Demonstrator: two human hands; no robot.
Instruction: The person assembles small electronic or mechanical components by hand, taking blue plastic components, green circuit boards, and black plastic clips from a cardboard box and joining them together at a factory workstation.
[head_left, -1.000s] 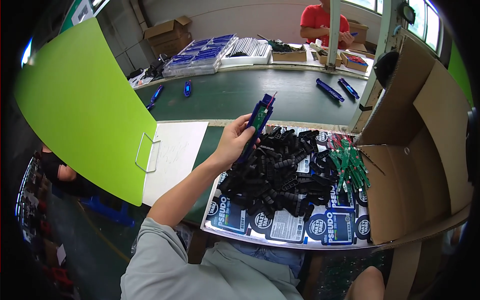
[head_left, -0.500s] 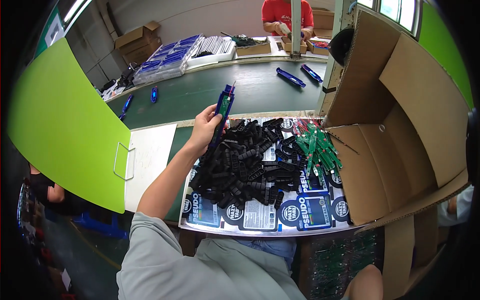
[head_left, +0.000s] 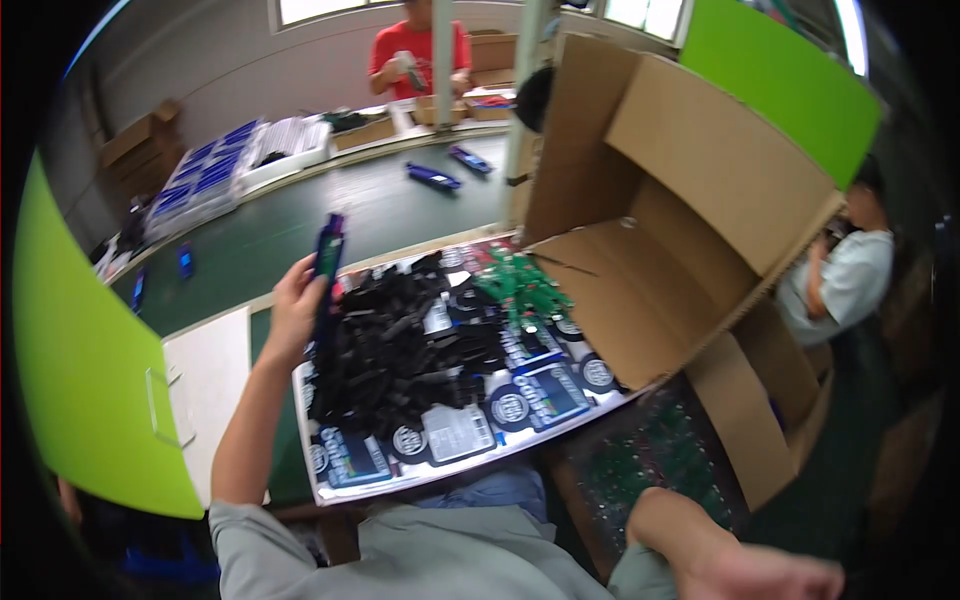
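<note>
My left hand (head_left: 297,300) is closed around a long blue plastic housing (head_left: 331,235) with a green strip inside, held upright at the left edge of a heap of black plastic parts (head_left: 400,335). To the right of that heap lie slim green circuit boards (head_left: 520,285) with thin red wires. Low at the right, my right hand (head_left: 765,578) reaches away from my body, past a dark tray of green boards (head_left: 650,455). Motion smears its fingers, so whether they hold anything does not show.
A printed sheet (head_left: 510,408) lies under the parts. An open cardboard box (head_left: 690,225) stands on the right, a lime green panel (head_left: 90,370) on the left. Blue housings (head_left: 433,177) lie on the dark green conveyor (head_left: 350,205). Across it works a person in red (head_left: 420,50).
The view has swung to the right, shifting the bench leftward in the picture. My right forearm and hand have come out at the lower right. The blue housing remains in my left hand.
</note>
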